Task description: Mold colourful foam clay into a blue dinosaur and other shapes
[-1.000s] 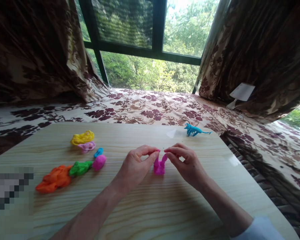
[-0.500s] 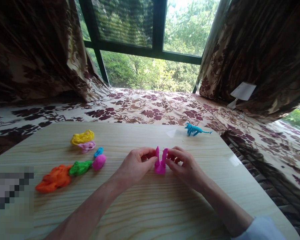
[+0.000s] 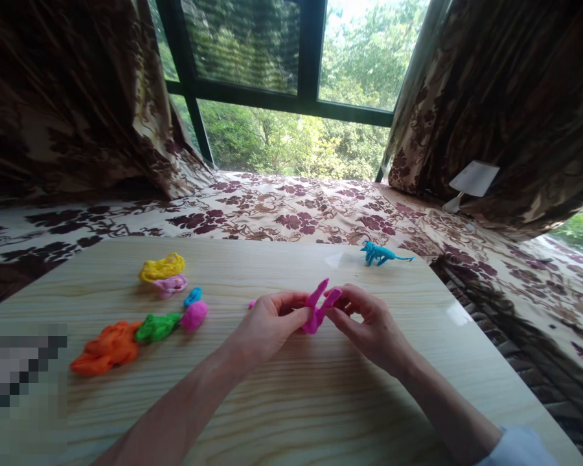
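Note:
A magenta modelling clay piece (image 3: 313,317) with two upright prongs is between my hands, above the middle of the table. My left hand (image 3: 272,323) pinches its left side between thumb and fingers. On the other side, my right hand (image 3: 366,318) has its thumb and fingertips closed on the right prong. The piece leans to the right. A tiny magenta bit (image 3: 251,304) peeks out just behind my left hand.
Left on the wooden table (image 3: 272,414) lie orange clay (image 3: 107,348), green clay (image 3: 156,327), a magenta lump (image 3: 194,316), blue clay (image 3: 193,297), pale pink clay (image 3: 170,285) and yellow clay (image 3: 162,267). A blue clay animal figure (image 3: 379,253) stands at the back right.
The magenta clay piece has tilted to the right, its prongs now slanting. My left hand has shifted slightly right, and a small magenta bit has come into view behind it.

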`<state>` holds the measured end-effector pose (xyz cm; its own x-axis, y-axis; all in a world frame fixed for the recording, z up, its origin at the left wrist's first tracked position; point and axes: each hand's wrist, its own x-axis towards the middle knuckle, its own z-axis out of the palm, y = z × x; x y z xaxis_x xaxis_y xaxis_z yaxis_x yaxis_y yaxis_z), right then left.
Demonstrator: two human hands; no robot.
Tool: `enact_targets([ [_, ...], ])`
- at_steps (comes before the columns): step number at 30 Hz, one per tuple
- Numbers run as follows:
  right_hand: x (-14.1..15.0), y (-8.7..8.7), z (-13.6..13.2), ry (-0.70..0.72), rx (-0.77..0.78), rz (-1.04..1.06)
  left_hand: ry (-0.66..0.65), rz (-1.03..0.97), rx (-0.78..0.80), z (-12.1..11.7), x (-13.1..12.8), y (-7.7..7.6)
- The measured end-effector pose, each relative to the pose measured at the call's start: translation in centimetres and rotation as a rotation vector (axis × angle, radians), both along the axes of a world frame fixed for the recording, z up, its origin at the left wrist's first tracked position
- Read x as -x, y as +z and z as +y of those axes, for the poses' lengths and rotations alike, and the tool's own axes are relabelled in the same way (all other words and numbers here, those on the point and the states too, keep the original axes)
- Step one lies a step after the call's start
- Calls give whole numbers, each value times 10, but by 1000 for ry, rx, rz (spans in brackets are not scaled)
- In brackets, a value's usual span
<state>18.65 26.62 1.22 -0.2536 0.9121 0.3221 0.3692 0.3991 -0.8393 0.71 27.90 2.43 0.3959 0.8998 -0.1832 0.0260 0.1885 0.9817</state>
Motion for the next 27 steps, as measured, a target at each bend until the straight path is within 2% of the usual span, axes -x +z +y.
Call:
enact_targets([
  [7,-1,1,0,39,-29,0,-19,0,-8,0,-1,1],
  [14,-2,0,0,7,-17,52,-2,-37,-3,-1,-1,0],
  [18,-1,3,0,-2,9,14,23,-37,28,0,-2,1],
  [27,0,-1,0,-61,-59,15,27,-46,29,-1,-2,-1],
])
